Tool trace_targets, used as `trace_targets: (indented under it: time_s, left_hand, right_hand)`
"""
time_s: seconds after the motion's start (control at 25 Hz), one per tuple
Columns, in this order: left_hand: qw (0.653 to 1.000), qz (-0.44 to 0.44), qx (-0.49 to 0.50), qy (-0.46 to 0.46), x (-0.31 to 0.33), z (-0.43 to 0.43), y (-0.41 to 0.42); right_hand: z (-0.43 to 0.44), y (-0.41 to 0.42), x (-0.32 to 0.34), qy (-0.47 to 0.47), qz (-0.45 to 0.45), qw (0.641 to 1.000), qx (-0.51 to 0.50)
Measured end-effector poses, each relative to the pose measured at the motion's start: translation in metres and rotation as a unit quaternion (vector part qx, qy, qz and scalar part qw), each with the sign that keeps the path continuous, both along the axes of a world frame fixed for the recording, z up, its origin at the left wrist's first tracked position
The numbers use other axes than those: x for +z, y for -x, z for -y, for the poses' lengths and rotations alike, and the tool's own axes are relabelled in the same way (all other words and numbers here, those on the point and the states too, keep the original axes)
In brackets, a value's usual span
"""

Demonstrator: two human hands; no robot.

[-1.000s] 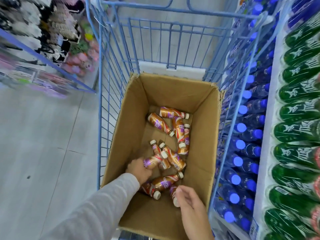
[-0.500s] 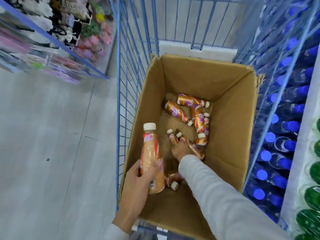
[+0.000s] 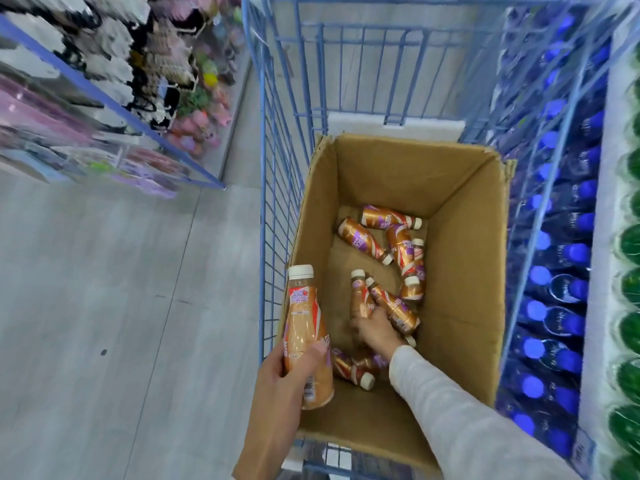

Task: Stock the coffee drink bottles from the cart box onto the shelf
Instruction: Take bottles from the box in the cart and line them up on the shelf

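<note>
Fingers of the left hand are wrapped round the lower half of a coffee drink bottle, with the thumb laid across its front label. That bottle stands upright with its white cap at the top. It is raised in front of the left wall of the cardboard box, close to the left side of the blue wire cart that the box sits in.

The right hand, in a pale long sleeve, reaches down to the box floor. Its fingers lie over the base ends of two lying bottles that sit side by side with their caps pointing away from the person. Whether the fingers have closed on either one cannot be told, since the hand covers the bases.

More of the same orange-brown bottles lie loose on the box floor. A far cluster of four lies tumbled against the far right corner, caps mostly to the right or toward the person. A near bottle lies between the two wrists, its cap toward the person, and one more cap shows just beside the right wrist.

To the right of the cart runs a shelf packed with blue-capped bottles, and beyond them a row of green bottles. To the left lies grey tiled floor, and past it a blurred rack of mixed goods.
</note>
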State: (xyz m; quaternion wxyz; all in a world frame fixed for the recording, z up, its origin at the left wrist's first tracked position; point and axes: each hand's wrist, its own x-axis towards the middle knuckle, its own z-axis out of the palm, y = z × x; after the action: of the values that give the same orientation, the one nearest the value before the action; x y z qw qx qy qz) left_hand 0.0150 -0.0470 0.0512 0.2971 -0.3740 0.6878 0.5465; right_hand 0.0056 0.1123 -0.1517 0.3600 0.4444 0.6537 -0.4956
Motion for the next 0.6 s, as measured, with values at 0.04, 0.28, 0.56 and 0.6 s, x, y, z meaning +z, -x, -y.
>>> trace_targets:
  time_s: [0.04,0.28,0.56,0.6]
  left_hand:
    - [1.000,-0.016,-0.008,-0.017,0.007,0.002,-0.003]
    - [0.976,-0.137,-0.107,-0.133,0.073,0.013,-0.034]
    - [0.898,-0.239,-0.250,-0.271,0.156,0.027,-0.109]
    - [0.881,-0.251,-0.280,-0.288,0.167,0.026,-0.121]
  right_hand:
    - [-0.003,-0.005,0.024,0.032,-0.012,0.998,-0.049]
    - [-0.001,-0.076,0.200,0.121,-0.203,0.926,-0.294]
    - [0.047,-0.213,0.349,0.127,-0.410,0.793,-0.433]
    - [0.053,-0.234,0.365,0.113,-0.426,0.781,-0.442]
